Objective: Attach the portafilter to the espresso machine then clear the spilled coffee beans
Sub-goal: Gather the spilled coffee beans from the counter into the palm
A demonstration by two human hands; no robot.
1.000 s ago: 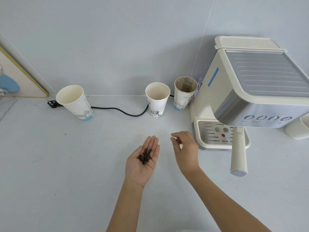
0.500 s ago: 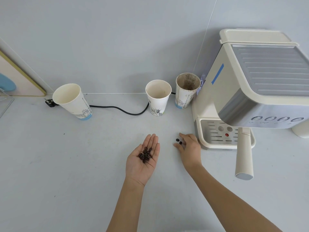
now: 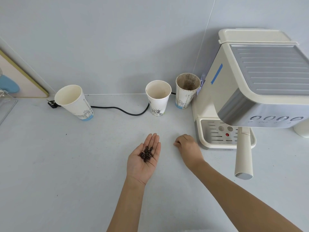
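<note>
White counter [image 3: 66, 164], coffee beans [image 3: 146, 154] on open left palm (below fingers [image 3: 153, 139])

Pale counter [image 3: 66, 164] — three paper cups [image 3: 158, 97], cable [image 3: 120, 109], espresso machine [image 3: 242, 81], perhaps specks.

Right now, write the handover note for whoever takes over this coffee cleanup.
Left hand: open, palm up above the counter, holding a small pile of coffee beans.
Right hand: fingers curled shut, low over the counter beside the espresso machine; whether it holds beans cannot be seen.
Done: the portafilter looks attached, its handle sticking out under the machine's front. No loose beans visible on the counter.
Left: check the right hand, then tip the beans out, perhaps into one of the three paper cups by the wall.
</note>
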